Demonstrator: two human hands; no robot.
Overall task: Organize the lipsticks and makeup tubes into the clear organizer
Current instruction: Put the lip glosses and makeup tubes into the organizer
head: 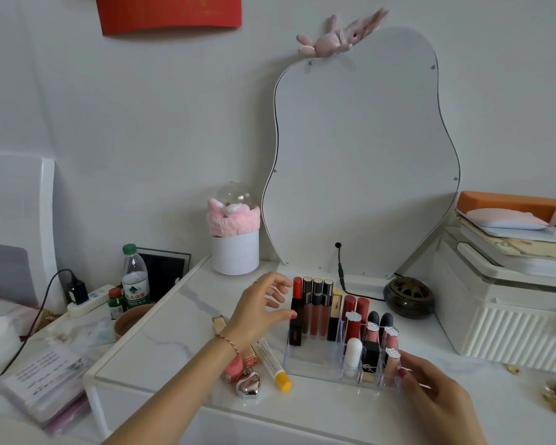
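While the right hand (430, 383) steadies the organizer (305, 364) with loose fingers, the left hand (264, 309), spread wide and holding nothing, should fetch the tube (272, 362) beside it.

The clear organizer (305, 364) stands on the white tabletop, a transparent tray with compartments. Along its back row stand four tall tubes upright: a red-capped lipstick (297, 311) at the left, then three lip glosses (317, 308) with dark caps and reddish bodies. Right of them stands a gold-and-black lipstick (335, 316), then red lipsticks (355, 313). The right-hand slots hold two dark-tipped tubes (379, 318), pink tubes with silver caps (391, 343), a white tube (353, 351) and a black lipstick with a gold logo (370, 359). The front-left section sits empty. Outside, left of the organizer, a white tube with a yellow cap (272, 362) lies flat, beside a pink round pot (231, 370) and a silver heart-shaped case (248, 383).
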